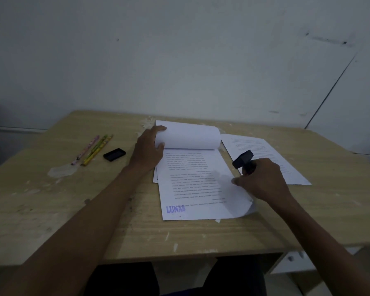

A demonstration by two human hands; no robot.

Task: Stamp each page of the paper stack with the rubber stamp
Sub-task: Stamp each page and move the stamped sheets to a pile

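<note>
black rubber stamp (243, 159) — right hand (263, 180) grip

bare table (201, 236) near the front edge, pencils (93, 149) and black case (114, 154) far left

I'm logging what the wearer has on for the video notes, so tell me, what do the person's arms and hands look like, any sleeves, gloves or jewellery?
Both forearms are bare to the frame's edge; no sleeves show. The left hand and right hand wear no gloves. No watch, bracelet or ring is visible, though dim light could hide small details on the fingers.
</note>
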